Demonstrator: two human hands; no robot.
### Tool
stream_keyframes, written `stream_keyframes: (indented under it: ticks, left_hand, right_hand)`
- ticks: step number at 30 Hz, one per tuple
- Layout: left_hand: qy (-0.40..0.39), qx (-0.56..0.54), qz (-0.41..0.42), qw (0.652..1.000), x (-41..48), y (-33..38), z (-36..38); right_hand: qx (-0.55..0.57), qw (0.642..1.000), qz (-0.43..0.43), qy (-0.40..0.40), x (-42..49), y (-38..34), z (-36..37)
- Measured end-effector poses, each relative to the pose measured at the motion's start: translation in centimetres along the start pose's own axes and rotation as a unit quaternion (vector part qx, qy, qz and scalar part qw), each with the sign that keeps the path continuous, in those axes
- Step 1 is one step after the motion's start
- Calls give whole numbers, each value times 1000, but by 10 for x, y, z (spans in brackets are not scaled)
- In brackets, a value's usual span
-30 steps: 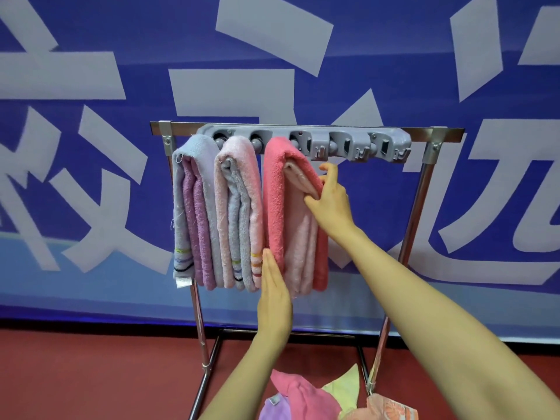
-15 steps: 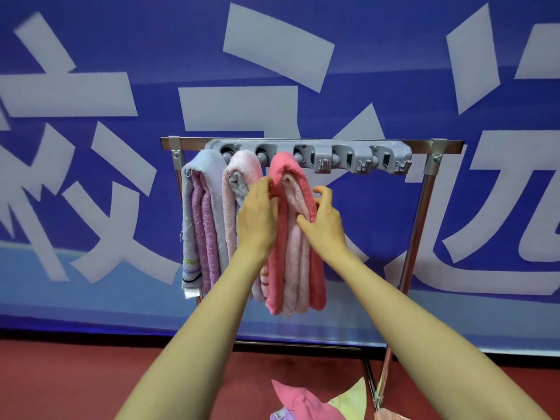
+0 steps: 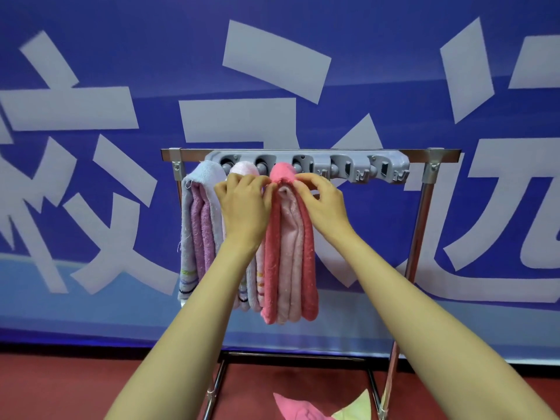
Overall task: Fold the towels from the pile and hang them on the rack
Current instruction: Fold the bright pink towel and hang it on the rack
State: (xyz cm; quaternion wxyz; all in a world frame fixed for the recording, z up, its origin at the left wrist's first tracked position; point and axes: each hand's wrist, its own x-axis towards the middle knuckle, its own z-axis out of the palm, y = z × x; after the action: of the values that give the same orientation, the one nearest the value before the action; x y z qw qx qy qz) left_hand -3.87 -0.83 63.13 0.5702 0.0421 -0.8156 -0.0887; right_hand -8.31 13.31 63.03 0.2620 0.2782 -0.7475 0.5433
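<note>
Both hands pinch the coral towel (image 3: 274, 253) at its top fold, just under the grey hook bar (image 3: 348, 168) of the rack (image 3: 424, 153). Our left hand (image 3: 245, 207) has its fingers curled in on the left side of the fold. Our right hand (image 3: 324, 207) nips the right side between thumb and forefinger, with the other fingers bent loosely. Each grip is narrow and closed on cloth.

The coral towel is the third hanging bundle counted from the rack's left post. It is draped double, with a pale pink towel (image 3: 291, 253) folded inside it. Both hang straight down and end well above the rack's lower crossbar.

Next toward the left post hangs a light pink towel (image 3: 242, 168). It is mostly hidden behind our left hand and forearm, and its striped hem shows below. Nearest the left post, a pale blue towel (image 3: 209, 174) wraps around a purple towel (image 3: 201, 222), and both touch the light pink one beside them.

At the foot of the rack, between its legs, the pile lies on the red floor (image 3: 60, 389). We see only a pink towel (image 3: 297, 409) and a yellow-green towel (image 3: 357, 409), both cut off by the lower edge. Behind the rack stretches a blue banner (image 3: 91, 40) with large white characters.
</note>
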Motion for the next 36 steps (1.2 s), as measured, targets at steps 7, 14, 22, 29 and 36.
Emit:
stream_keyframes:
  ticks: [7,14,22,29,36]
  left_hand:
    - [-57,21,-30,998,33,3,1]
    - [-3,-11,15,1000,-5,-7,12]
    - [-43,12,-67,997,-112,-8,25]
    - [-219,68,-165,959,-185,-13,43]
    - [-268,73,-186,942,-222,-24,67]
  right_hand:
    - [-36,999,-29,26,17,-3,9]
    - [-67,997,-27,10,-10,20,9]
    - [-98,991,78,-48,-81,73,21]
    - [-166,973,146,-64,-122,110,33]
    - [-233,942,221,-94,-153,150,43]
